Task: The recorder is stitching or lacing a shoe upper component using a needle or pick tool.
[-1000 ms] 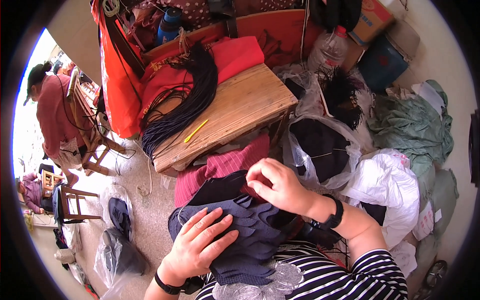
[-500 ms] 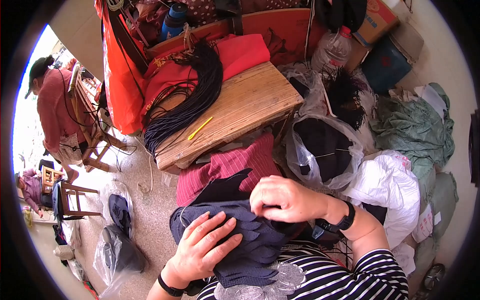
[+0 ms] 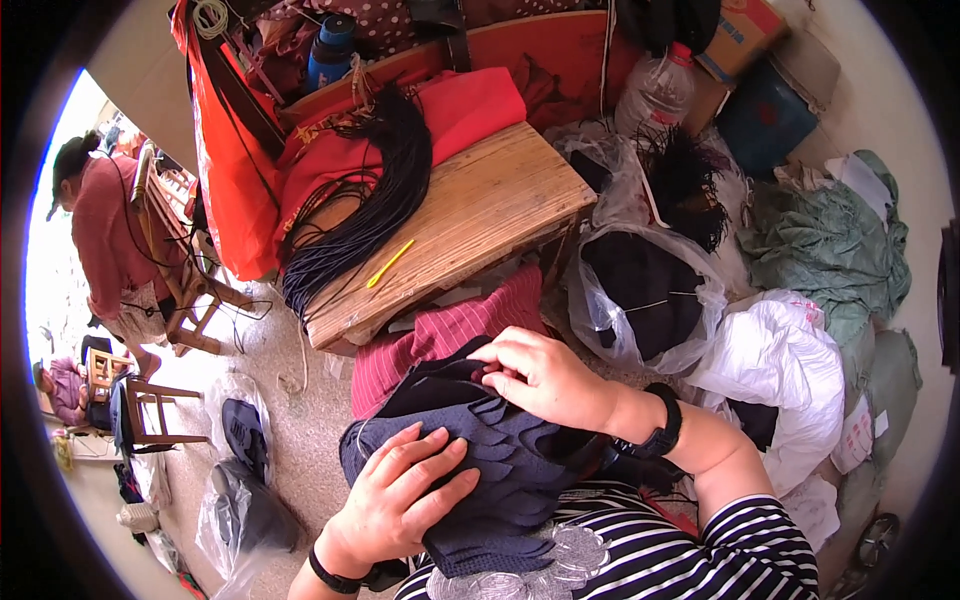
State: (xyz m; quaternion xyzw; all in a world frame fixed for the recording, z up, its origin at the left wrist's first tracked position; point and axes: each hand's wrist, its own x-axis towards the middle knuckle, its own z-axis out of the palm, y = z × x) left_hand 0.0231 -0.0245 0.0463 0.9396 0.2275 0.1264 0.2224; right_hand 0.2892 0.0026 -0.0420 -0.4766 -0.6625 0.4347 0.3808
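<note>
stack: dark blue cut fabric pieces (image 3: pixel 500 470), fanned on the lap, directly under both hands
long axis: runs from belly side up-left toward the striped red cloth (image 3: pixel 440 335)
left hand (image 3: pixel 405 495): flat on the near-left of the stack, fingers spread, pressing down, not gripping
right hand (image 3: pixel 545 375): at the stack's far edge, fingertips (image 3: pixel 492 372) pinched on a top piece
nearer hand: right is on the far edge; left is mid-stack
worktop (image 3: pixel 470 220): beyond the stack, well apart

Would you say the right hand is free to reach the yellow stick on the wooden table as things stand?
Probably yes: the right hand only pinches the dark cloth pieces, and nothing stands between it and the yellow stick, which lies bare on the wooden table.
</note>
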